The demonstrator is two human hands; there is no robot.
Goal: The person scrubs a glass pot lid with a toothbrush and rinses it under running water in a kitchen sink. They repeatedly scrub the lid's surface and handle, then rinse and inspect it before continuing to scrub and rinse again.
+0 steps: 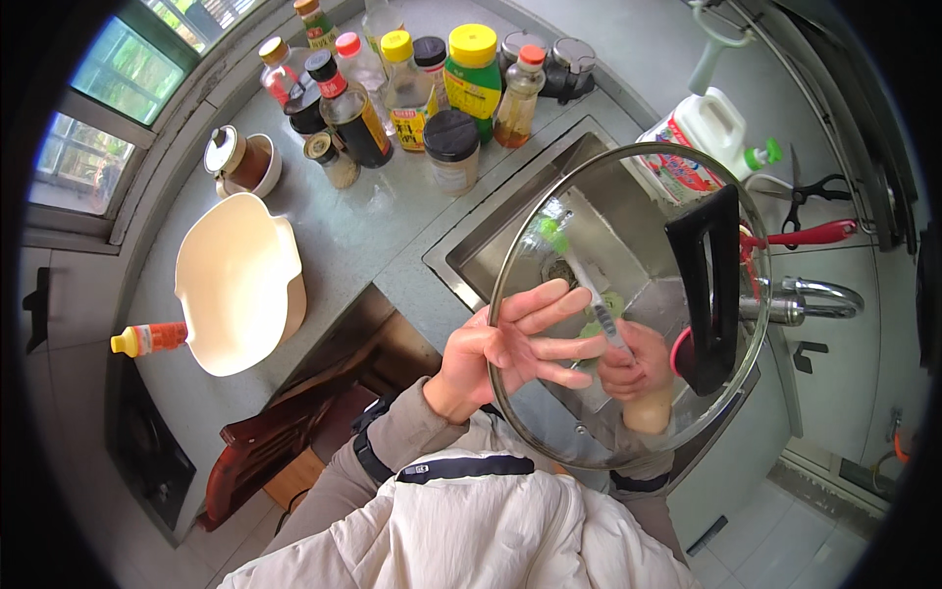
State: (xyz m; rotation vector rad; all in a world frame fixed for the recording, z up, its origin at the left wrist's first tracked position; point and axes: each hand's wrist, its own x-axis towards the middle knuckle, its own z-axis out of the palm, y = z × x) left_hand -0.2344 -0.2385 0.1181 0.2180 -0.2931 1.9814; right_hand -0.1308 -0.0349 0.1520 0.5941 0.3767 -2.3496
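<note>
A round glass pot lid [625, 221] with a metal rim and a black upright handle [703, 294] is tilted above the sink. My left hand [519, 342] holds the lid at its left rim, its fingers spread behind the glass and its thumb folded in at the rim. Seen through the glass, my right hand [640, 364] grips a cleaning brush [596, 298] by its pale handle. The brush's green head points up and left over the sink basin. Below lies the stainless-steel sink [471, 250], with something pale green partly hidden inside.
Several sauce bottles and seasoning jars [412, 96] stand at the back of the counter. A cream plastic basin [239, 287] sits left, beside an orange bottle [151, 339]. Right of the sink are a detergent jug [699, 140], scissors [806, 191], a red handle [817, 234] and the faucet [817, 298].
</note>
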